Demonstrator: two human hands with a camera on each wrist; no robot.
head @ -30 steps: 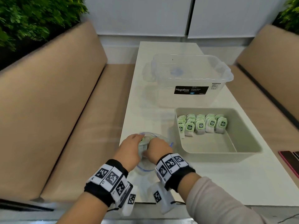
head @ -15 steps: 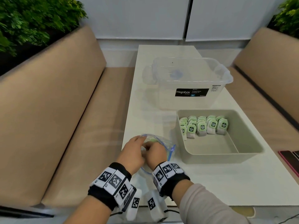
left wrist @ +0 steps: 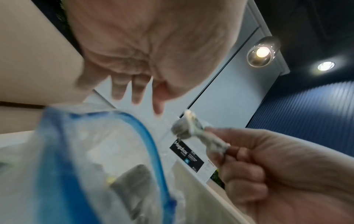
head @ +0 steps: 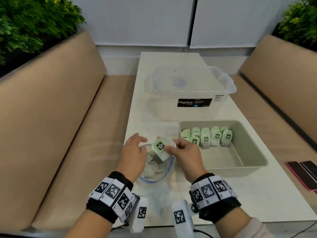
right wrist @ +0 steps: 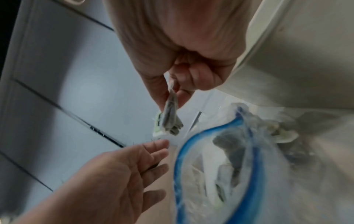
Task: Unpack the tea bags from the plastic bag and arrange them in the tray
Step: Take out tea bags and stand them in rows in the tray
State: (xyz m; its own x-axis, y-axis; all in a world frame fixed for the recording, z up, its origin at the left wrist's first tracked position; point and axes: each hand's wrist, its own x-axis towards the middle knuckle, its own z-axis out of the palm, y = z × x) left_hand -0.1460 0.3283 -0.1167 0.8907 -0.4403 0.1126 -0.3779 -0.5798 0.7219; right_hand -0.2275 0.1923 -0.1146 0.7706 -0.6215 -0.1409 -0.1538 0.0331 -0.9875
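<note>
While the left hand (head: pixel 133 152) hovers with fingers spread beside the plastic bag (head: pixel 155 170), apparently keeping its mouth open, the right hand (head: pixel 186 155) pinches one tea bag (head: pixel 161 148) just above it, short of the tray (head: pixel 253 162).

A clear box (head: pixel 192 93) with a black Megabox label stands on the white table (head: pixel 257 194). Phones (head: pixel 303 174) lie at the table's right edge. Tan benches (head: pixel 51 117) flank the table, with green plants (head: pixel 30 23) behind them.
</note>
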